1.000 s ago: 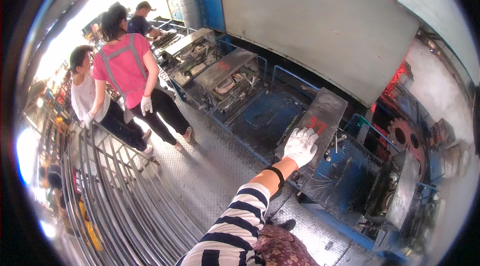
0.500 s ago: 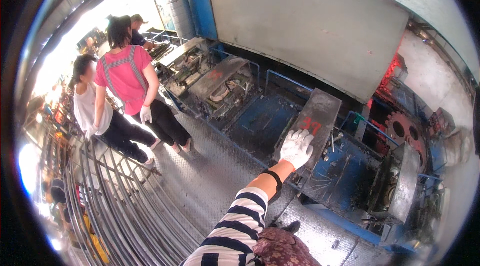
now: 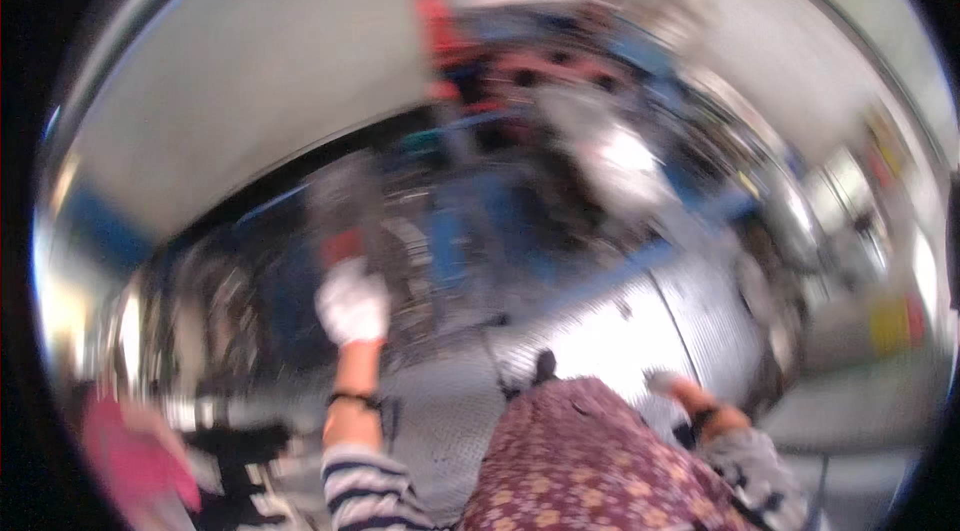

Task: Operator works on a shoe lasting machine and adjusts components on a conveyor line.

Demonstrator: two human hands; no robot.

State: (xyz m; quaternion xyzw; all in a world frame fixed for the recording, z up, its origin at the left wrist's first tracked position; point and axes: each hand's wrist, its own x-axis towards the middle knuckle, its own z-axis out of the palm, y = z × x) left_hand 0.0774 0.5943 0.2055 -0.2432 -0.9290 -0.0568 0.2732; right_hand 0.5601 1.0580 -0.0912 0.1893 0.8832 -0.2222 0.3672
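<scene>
My left hand [image 3: 352, 303], in a white glove, reaches forward to the near end of a dark metal cover [image 3: 345, 193] that bears a red marking. The hand seems to rest on it, but motion smears the fingers. Low on the right, my right hand [image 3: 662, 383] hangs beside my floral apron [image 3: 590, 456], away from the machine. It looks pale and gloved; blur hides how its fingers lie, and no held thing can be made out.
Blue machine bays [image 3: 500, 231] stretch ahead, with a shiny tilted metal cover [image 3: 620, 166] on the right and a reddish gear wheel [image 3: 550, 71] behind. A large grey panel [image 3: 260, 61] stands at the left. Metal plate flooring [image 3: 600, 321] lies underfoot. A person in pink [image 3: 135, 451] is at the lower left.
My view has swung to the right, so the machine and the people have shifted left. My right hand has come into view. My left hand stays by the marked cover.
</scene>
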